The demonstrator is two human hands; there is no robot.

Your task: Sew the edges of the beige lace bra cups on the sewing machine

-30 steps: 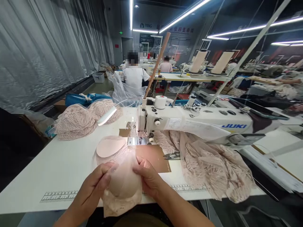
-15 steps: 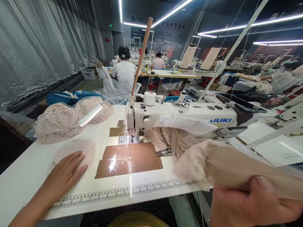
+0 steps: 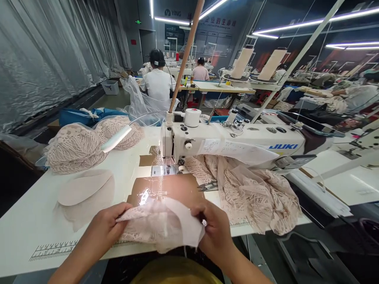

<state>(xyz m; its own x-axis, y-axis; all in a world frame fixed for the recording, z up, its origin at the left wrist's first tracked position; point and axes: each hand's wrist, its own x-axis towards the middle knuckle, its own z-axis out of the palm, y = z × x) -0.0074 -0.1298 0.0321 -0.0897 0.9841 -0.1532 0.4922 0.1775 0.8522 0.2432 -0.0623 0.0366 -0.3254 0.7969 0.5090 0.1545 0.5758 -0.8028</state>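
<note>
My left hand (image 3: 105, 227) and my right hand (image 3: 214, 228) both pinch a pale pink lace piece with a smooth lining (image 3: 161, 225) at the near edge of the white sewing table (image 3: 35, 232). The piece lies spread between the hands, just in front of the brown plate (image 3: 177, 187) under the needle of the white JUKI sewing machine (image 3: 225, 144). To the left of my left hand rest beige foam cups (image 3: 84, 189), flat on the table.
A heap of pink lace pieces (image 3: 251, 191) lies right of the needle, with small snips (image 3: 209, 185) at its edge. Bagged lace cups (image 3: 79, 144) sit at the back left beside a gooseneck lamp (image 3: 115, 138). Other people sit at machines farther back.
My right hand has swung back from the right-hand heap to the table's front. My left hand left the foam cups, and both hands now hold a lace piece in front of the needle.
</note>
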